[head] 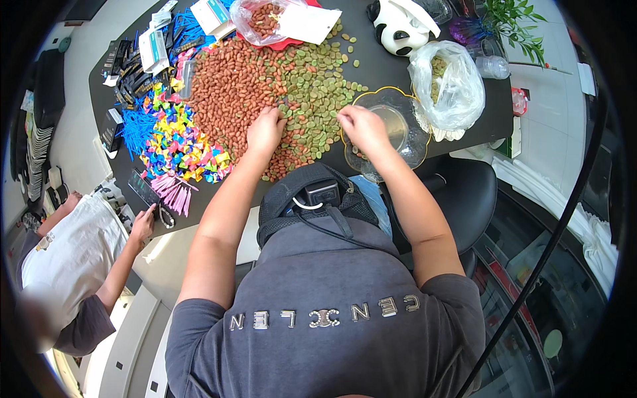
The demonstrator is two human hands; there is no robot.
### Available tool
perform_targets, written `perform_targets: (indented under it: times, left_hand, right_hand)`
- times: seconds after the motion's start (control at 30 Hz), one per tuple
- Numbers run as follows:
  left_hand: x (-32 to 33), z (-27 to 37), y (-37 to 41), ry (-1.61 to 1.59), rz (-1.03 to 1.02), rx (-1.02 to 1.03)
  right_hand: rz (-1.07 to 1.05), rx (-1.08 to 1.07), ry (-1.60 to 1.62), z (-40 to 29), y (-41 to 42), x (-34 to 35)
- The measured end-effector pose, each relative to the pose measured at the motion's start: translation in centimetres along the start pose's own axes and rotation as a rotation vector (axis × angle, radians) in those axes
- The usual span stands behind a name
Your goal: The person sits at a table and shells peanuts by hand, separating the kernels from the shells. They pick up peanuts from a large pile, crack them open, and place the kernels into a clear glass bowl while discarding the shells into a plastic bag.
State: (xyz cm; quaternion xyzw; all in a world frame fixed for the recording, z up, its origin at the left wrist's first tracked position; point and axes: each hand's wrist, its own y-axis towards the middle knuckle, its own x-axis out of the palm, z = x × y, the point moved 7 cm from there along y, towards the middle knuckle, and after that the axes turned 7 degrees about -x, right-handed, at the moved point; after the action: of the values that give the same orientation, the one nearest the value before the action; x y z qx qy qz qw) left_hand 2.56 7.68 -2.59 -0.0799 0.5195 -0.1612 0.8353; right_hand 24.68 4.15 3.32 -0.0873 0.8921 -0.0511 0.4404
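My left hand (266, 128) rests at the border between a wide spread of reddish peanuts (229, 74) and a spread of flat green beans (318, 79). Its fingers are curled down at the beans; whether they hold one is hidden. Over the left part of a clear, scalloped glass bowl with a gold rim (427, 147), my right hand (364, 127) has its fingertips drawn together near the bean pile. Too little shows to tell if anything is between them. A few beans or nuts (359, 153) show in the bowl below that hand. Some peanuts lie mixed among the green beans.
Colourful twisted-wrapper pieces (184, 144), blue sticks (137, 130) and pink sticks (174, 193) lie left. Behind are a bag of peanuts (244, 27) and a panda-shaped container (398, 30). A plastic bag of beans (465, 94) stands right. Another person's hand (143, 223) touches a phone (143, 188).
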Motion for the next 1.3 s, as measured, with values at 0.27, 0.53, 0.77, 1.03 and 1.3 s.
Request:
perform_targets:
  times: [0.27, 0.53, 0.77, 1.03, 1.3]
  left_hand:
    - [1.7, 0.6, -2.8, -1.191, -0.608, -0.476]
    - [0.5, 2.2, -4.7, -0.932, -0.716, -0.293]
    - [-0.4, 2.1, -5.1, -1.141, -0.666, -0.423]
    - [-0.5, 2.4, -5.0, -1.181, -0.636, -0.411]
    - [-0.4, 2.0, -4.3, -1.002, -0.492, -0.233]
  right_hand:
    - [-0.044, -0.007, 0.403, -3.7, 0.8, 3.2]
    - [-0.203, -0.091, 0.619, -4.7, 0.9, 5.5]
    - [-0.179, 0.12, 0.833, -3.7, 0.4, 5.1]
    - [-0.198, 0.15, 0.899, -3.6, 0.0, 5.3]
    - [-0.286, 0.24, 0.943, -3.1, -0.5, 5.9]
